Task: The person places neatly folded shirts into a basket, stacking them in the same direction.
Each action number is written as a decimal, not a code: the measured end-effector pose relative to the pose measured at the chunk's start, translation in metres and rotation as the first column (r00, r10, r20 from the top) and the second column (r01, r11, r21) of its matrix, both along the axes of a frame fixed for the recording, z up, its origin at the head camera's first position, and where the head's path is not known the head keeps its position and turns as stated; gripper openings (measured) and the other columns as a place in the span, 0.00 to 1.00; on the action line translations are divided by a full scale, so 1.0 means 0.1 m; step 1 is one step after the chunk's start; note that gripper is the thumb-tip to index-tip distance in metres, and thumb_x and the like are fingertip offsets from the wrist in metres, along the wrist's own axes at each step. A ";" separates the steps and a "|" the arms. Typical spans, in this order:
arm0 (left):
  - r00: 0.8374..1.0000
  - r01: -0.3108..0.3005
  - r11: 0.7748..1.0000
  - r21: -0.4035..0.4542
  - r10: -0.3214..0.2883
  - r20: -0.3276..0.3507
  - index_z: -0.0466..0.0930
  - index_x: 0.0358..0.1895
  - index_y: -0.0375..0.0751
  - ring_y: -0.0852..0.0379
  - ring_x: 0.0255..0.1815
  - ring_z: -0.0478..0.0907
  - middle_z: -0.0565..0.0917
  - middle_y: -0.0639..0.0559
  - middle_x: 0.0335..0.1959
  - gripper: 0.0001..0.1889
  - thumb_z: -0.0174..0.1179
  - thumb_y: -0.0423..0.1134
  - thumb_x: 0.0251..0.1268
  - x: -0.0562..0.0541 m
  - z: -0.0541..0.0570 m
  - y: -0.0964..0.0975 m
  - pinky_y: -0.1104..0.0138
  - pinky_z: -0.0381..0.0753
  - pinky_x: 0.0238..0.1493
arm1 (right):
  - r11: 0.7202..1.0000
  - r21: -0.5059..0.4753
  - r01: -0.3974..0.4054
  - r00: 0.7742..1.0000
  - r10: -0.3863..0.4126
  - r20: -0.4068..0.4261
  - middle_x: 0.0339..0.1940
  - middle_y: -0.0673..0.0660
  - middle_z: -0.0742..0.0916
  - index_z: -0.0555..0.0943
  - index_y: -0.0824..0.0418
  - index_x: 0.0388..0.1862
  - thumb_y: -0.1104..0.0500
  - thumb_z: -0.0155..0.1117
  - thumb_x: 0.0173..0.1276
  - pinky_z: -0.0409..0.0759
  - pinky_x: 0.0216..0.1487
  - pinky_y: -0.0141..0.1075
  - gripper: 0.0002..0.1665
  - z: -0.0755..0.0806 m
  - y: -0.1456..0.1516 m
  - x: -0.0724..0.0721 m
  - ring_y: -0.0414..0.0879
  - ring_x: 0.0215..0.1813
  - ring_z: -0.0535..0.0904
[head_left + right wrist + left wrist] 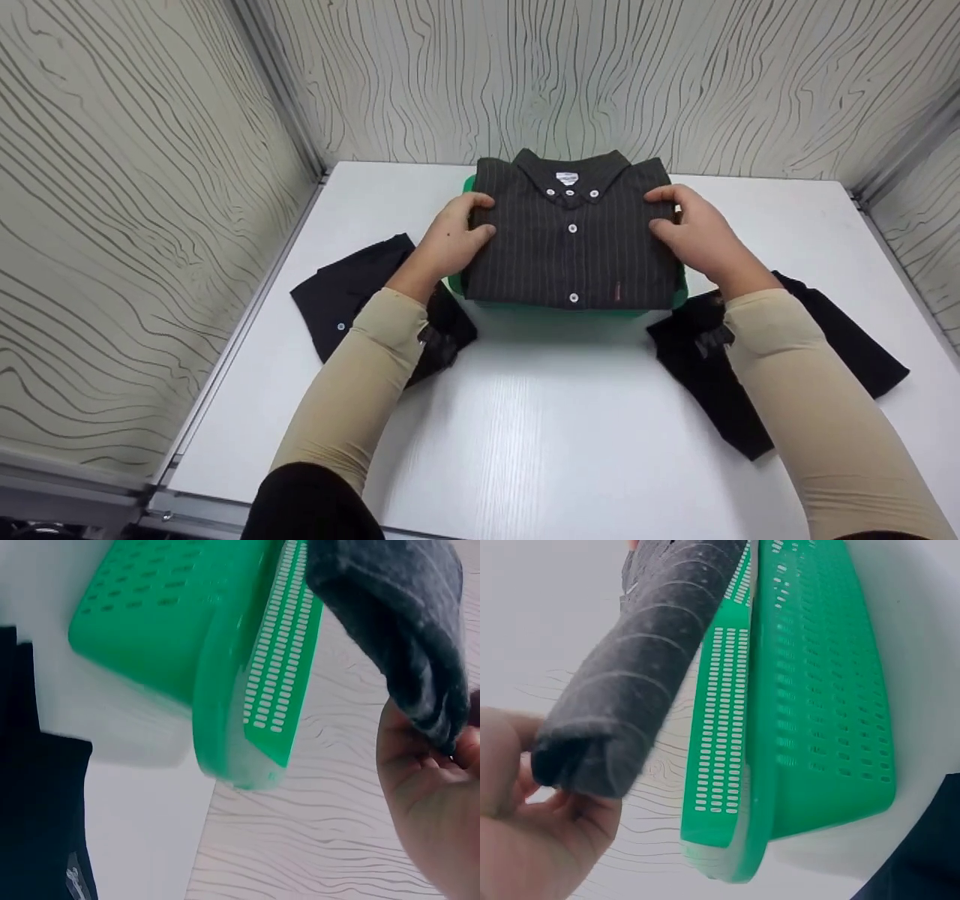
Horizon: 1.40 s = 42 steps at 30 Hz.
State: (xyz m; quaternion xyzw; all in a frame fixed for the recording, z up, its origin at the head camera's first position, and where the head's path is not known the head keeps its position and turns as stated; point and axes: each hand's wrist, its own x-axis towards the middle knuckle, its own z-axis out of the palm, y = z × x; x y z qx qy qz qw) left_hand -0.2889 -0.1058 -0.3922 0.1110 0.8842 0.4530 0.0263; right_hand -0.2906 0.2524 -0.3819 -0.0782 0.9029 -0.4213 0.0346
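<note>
A folded dark striped shirt [525,259] with white buttons and a buttoned collar lies level over a green basket [681,294]. My left hand [454,236] grips the shirt's left edge, and my right hand [699,231] grips its right edge, thumbs on top. In the left wrist view the shirt's rolled-looking side [622,682] is apart from the perforated basket wall [825,727]. The right wrist view likewise has the folded shirt edge [405,622] held off the basket rim [217,705]. The basket's inside is mostly hidden under the shirt.
A folded dark garment with a button [330,292] lies on the white table [517,450] under my left forearm. Another black garment [720,382] lies under my right forearm. Wood-grain patterned panels [465,75] stand behind and at both sides.
</note>
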 end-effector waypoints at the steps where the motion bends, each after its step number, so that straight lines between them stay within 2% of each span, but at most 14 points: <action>1: 1.000 0.006 1.000 0.003 -0.007 0.017 0.68 0.72 0.47 0.54 0.68 0.67 0.68 0.48 0.70 0.23 0.56 0.37 0.77 -0.03 0.01 0.01 0.58 0.69 0.66 | 1.000 -0.001 -0.009 1.000 0.009 0.008 0.73 0.66 0.67 0.65 0.60 0.74 0.61 0.50 0.78 0.76 0.55 0.56 0.27 0.00 0.00 -0.02 0.60 0.62 0.73; 4: 0.999 0.012 1.000 -0.018 -0.011 0.034 0.61 0.77 0.49 0.53 0.72 0.64 0.64 0.47 0.73 0.29 0.56 0.36 0.77 -0.11 0.01 0.04 0.57 0.67 0.68 | 0.999 0.045 -0.016 1.000 0.017 -0.008 0.76 0.66 0.63 0.61 0.59 0.79 0.63 0.54 0.76 0.70 0.63 0.61 0.34 0.00 -0.02 -0.11 0.63 0.70 0.67; 8: 0.999 -0.031 0.996 -0.080 0.032 0.019 0.59 0.79 0.54 0.52 0.72 0.65 0.64 0.47 0.72 0.29 0.54 0.38 0.79 -0.23 -0.06 0.09 0.55 0.68 0.68 | 0.989 0.149 0.011 0.998 -0.001 -0.064 0.76 0.68 0.64 0.59 0.59 0.81 0.66 0.52 0.77 0.63 0.69 0.62 0.35 -0.06 -0.07 -0.25 0.65 0.74 0.62; 16: 0.996 -0.068 0.971 -0.231 0.054 -0.068 0.68 0.75 0.56 0.52 0.66 0.71 0.70 0.44 0.67 0.24 0.51 0.36 0.80 -0.35 -0.41 0.14 0.57 0.73 0.64 | 0.950 0.310 0.041 0.988 0.008 -0.156 0.68 0.70 0.72 0.63 0.62 0.79 0.70 0.42 0.78 0.63 0.69 0.60 0.32 -0.35 -0.13 -0.41 0.65 0.71 0.67; 21: 0.987 -0.091 0.954 -0.285 0.049 -0.151 0.73 0.71 0.53 0.52 0.58 0.75 0.73 0.45 0.60 0.21 0.52 0.37 0.80 -0.39 -0.58 0.17 0.58 0.76 0.59 | 0.944 0.322 0.074 0.980 -0.009 -0.200 0.65 0.70 0.74 0.65 0.63 0.78 0.71 0.41 0.78 0.65 0.68 0.60 0.31 -0.49 -0.14 -0.45 0.65 0.68 0.69; 24: 0.975 -0.105 0.941 -0.322 0.034 -0.217 0.74 0.70 0.52 0.50 0.55 0.76 0.75 0.46 0.57 0.20 0.52 0.38 0.80 -0.42 -0.64 0.20 0.57 0.73 0.60 | 0.939 0.325 0.110 0.971 -0.031 -0.238 0.62 0.69 0.76 0.67 0.63 0.77 0.70 0.40 0.78 0.67 0.67 0.59 0.30 -0.55 -0.13 -0.46 0.64 0.65 0.72; 28: 0.965 -0.129 0.917 -0.378 0.028 -0.260 0.74 0.70 0.52 0.52 0.53 0.75 0.76 0.48 0.54 0.20 0.53 0.39 0.80 -0.42 -0.70 0.22 0.56 0.67 0.59 | 0.939 0.320 0.125 0.966 -0.042 -0.254 0.60 0.69 0.77 0.68 0.64 0.76 0.70 0.40 0.78 0.69 0.65 0.59 0.29 -0.65 -0.10 -0.46 0.64 0.64 0.73; 33: 0.964 -0.142 0.893 -0.426 0.027 -0.266 0.75 0.70 0.51 0.52 0.52 0.74 0.77 0.49 0.54 0.20 0.53 0.39 0.80 -0.40 -0.72 0.26 0.57 0.67 0.59 | 0.945 0.303 0.122 0.975 -0.056 -0.215 0.62 0.70 0.76 0.67 0.64 0.76 0.70 0.41 0.78 0.68 0.66 0.60 0.29 -0.75 -0.08 -0.44 0.65 0.66 0.71; 39: 0.964 -0.153 0.865 -0.478 0.025 -0.264 0.76 0.70 0.50 0.52 0.52 0.75 0.77 0.48 0.53 0.19 0.53 0.40 0.80 -0.40 -0.73 0.30 0.57 0.68 0.59 | 0.925 0.359 0.122 0.973 -0.040 -0.229 0.62 0.71 0.77 0.69 0.65 0.75 0.69 0.43 0.77 0.68 0.65 0.61 0.28 -0.79 -0.08 -0.45 0.68 0.64 0.72; 42: 0.961 -0.151 0.846 -0.511 0.003 -0.278 0.76 0.69 0.50 0.51 0.52 0.76 0.78 0.47 0.52 0.19 0.53 0.40 0.80 -0.39 -0.73 0.30 0.56 0.67 0.59 | 0.914 0.388 0.122 0.972 -0.031 -0.232 0.60 0.71 0.78 0.70 0.65 0.74 0.69 0.43 0.78 0.69 0.64 0.61 0.28 -0.78 -0.09 -0.45 0.69 0.62 0.73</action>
